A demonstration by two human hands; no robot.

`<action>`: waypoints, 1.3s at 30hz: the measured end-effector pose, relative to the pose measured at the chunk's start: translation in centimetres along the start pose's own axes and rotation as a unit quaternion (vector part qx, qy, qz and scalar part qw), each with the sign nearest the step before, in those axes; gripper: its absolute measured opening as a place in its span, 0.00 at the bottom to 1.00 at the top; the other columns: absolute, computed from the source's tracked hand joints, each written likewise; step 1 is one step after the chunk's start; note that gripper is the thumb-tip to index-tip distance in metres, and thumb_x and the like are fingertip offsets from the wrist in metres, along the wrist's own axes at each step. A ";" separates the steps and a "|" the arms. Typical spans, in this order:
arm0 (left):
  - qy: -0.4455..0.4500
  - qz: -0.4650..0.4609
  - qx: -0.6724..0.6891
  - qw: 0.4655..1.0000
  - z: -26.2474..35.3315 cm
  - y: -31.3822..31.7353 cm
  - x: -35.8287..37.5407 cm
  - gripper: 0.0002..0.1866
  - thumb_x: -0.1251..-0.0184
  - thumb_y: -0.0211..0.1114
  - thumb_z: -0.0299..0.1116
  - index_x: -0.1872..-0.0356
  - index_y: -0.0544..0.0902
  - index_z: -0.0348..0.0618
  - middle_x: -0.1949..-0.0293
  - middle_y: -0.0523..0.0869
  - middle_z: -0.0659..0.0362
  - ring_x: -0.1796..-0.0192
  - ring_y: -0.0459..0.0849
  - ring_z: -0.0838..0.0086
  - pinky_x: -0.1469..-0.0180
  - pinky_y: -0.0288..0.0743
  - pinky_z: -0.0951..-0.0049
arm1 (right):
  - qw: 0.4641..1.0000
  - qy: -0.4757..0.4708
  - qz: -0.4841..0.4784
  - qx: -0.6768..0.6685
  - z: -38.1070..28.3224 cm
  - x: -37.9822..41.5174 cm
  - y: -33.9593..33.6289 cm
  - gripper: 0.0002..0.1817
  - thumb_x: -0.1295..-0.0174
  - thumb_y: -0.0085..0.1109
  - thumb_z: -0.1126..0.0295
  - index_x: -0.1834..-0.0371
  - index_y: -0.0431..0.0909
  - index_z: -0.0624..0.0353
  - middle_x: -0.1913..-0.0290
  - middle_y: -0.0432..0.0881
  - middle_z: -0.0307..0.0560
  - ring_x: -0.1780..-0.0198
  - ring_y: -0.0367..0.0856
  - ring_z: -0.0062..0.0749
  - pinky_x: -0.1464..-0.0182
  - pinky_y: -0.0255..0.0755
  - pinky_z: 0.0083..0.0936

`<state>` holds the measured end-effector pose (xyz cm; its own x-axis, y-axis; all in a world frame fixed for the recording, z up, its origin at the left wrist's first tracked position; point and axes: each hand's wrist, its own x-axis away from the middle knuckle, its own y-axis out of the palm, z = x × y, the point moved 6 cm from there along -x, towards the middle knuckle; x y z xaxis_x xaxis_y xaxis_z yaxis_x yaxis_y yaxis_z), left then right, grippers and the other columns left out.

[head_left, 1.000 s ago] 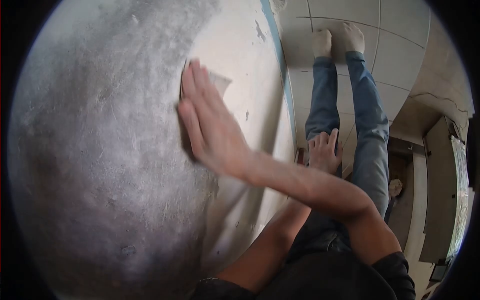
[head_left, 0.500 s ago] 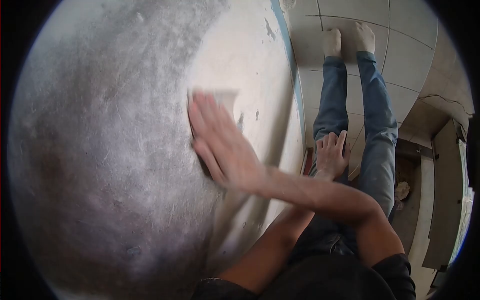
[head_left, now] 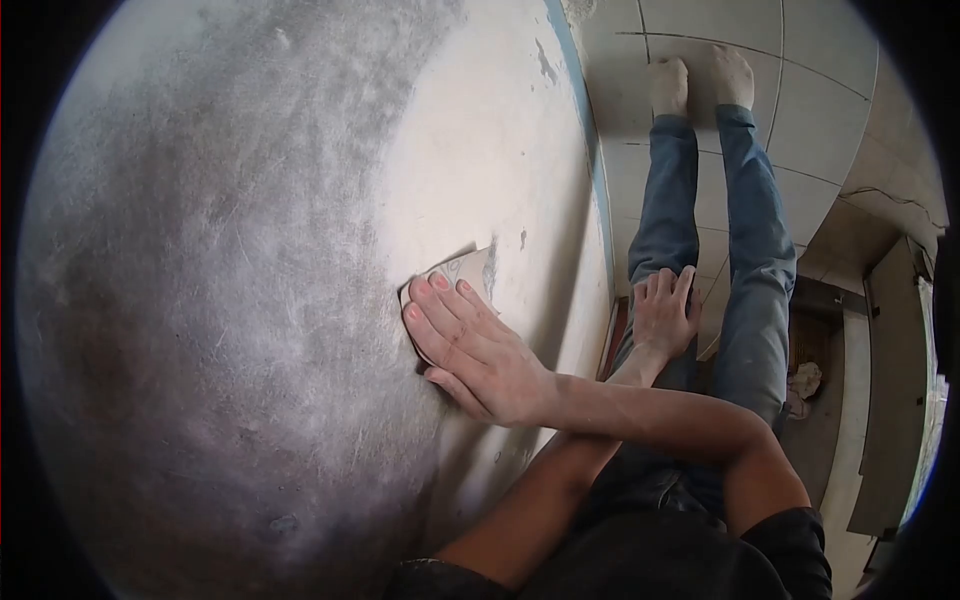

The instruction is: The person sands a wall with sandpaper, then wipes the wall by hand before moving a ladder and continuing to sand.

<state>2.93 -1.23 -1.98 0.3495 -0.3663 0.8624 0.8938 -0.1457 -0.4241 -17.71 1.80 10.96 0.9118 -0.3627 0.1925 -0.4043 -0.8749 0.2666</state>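
Observation:
My right hand (head_left: 480,355) reaches across my left forearm and lies flat against the wall. Under its fingers is a folded piece of sandpaper (head_left: 468,268), its pale, marked back showing past the fingertips and its rough face hidden. Around the hand the wall (head_left: 290,300) is scuffed grey on the left and whitish on the right, with small chipped spots. My left hand (head_left: 665,315) rests palm down on my left leg, fingers stretched out, holding nothing.
My legs (head_left: 755,280) in blue jeans extend along the tiled floor (head_left: 705,25), feet bare. A blue strip (head_left: 572,60) edges the wall near the floor. To the right are a crumpled pale thing (head_left: 803,380), a dark board (head_left: 890,380) and a thin cable (head_left: 895,198).
My right hand has slid down the picture, closer to my body, with the sandpaper under it. It was blurred before and is sharp now. My left hand has stayed on my leg.

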 end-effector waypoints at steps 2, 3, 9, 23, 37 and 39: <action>0.004 0.002 0.000 1.000 0.0 0.1 -0.1 0.24 0.28 0.57 0.45 0.37 0.76 0.45 0.57 0.77 0.54 0.50 0.75 0.60 0.44 0.63 0.57 | 0.999 -0.029 0.001 0.023 0.3 -0.7 -0.5 0.32 0.26 0.48 0.64 0.21 0.54 0.64 0.19 0.51 0.58 0.19 0.48 0.51 0.21 0.46 0.50; 0.005 0.002 -0.001 1.000 -0.1 0.2 0.0 0.24 0.28 0.57 0.45 0.37 0.76 0.45 0.57 0.77 0.54 0.50 0.75 0.60 0.44 0.63 0.57 | 0.998 -0.044 0.019 0.038 1.0 -2.6 -1.1 0.33 0.26 0.49 0.64 0.22 0.54 0.64 0.19 0.52 0.58 0.19 0.48 0.51 0.21 0.47 0.50; 0.015 0.012 0.022 1.000 -0.3 0.1 0.0 0.23 0.30 0.58 0.45 0.39 0.77 0.44 0.57 0.76 0.53 0.50 0.75 0.59 0.43 0.63 0.56 | 0.996 -0.021 0.085 0.022 1.2 -7.5 -2.3 0.33 0.26 0.50 0.62 0.22 0.55 0.64 0.20 0.52 0.57 0.19 0.50 0.52 0.21 0.48 0.49; 0.013 0.019 0.013 1.000 -0.1 -0.3 0.2 0.22 0.31 0.60 0.43 0.41 0.78 0.42 0.57 0.77 0.53 0.51 0.76 0.60 0.43 0.64 0.56 | 0.995 -0.054 0.080 0.024 0.9 -6.2 -1.9 0.30 0.25 0.47 0.59 0.24 0.60 0.61 0.22 0.61 0.53 0.20 0.54 0.48 0.21 0.47 0.47; 0.021 0.032 0.009 0.999 0.1 -0.7 -0.2 0.21 0.32 0.62 0.42 0.42 0.79 0.43 0.60 0.76 0.55 0.53 0.75 0.61 0.46 0.64 0.57 | 0.993 -0.107 -0.009 0.039 3.2 -0.1 -1.0 0.29 0.24 0.45 0.56 0.24 0.62 0.55 0.22 0.61 0.47 0.19 0.53 0.42 0.19 0.42 0.46; 0.016 0.024 -0.003 1.000 0.2 -0.6 0.0 0.21 0.32 0.62 0.41 0.42 0.79 0.43 0.59 0.76 0.55 0.53 0.75 0.62 0.45 0.64 0.57 | 0.994 -0.095 -0.046 0.040 3.6 1.4 -1.1 0.29 0.24 0.44 0.56 0.24 0.62 0.55 0.22 0.61 0.47 0.19 0.53 0.42 0.19 0.42 0.46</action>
<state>2.42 -0.94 -1.67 0.3816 -0.4028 0.8319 0.8746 -0.1340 -0.4661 -15.75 1.13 7.52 0.9450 -0.3269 -0.0137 -0.3179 -0.9272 0.1981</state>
